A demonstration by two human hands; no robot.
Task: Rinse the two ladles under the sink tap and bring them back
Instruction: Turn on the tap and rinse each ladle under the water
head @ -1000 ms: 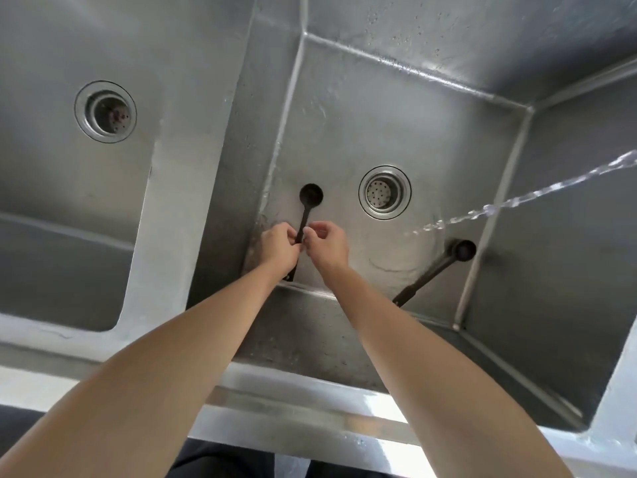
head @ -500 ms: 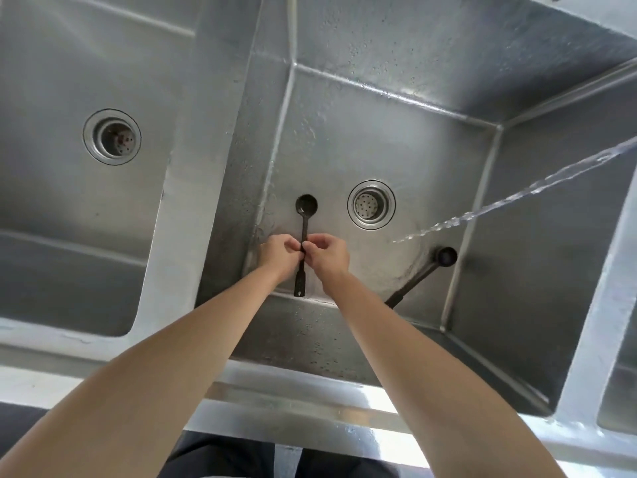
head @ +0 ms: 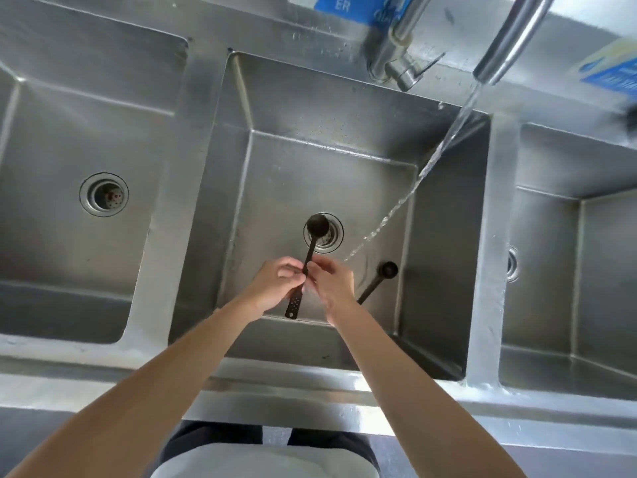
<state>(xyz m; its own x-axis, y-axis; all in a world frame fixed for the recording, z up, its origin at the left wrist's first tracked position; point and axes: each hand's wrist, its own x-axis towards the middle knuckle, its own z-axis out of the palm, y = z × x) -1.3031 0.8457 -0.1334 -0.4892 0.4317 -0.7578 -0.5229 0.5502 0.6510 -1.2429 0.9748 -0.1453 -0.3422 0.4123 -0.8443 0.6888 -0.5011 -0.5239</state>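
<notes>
Two ladles [head: 310, 251] [head: 379, 279] in sink [head: 310, 108]

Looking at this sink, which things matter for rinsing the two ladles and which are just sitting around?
Part of the job:
held ladle, pinched by left hand and right hand
second ladle lying in the middle basin
tap spout and water stream

Just there:
left basin
right basin
blue labels behind the sink

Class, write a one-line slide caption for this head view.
Both hands, left hand and right hand, grip one black ladle beside the tap stream.
</notes>
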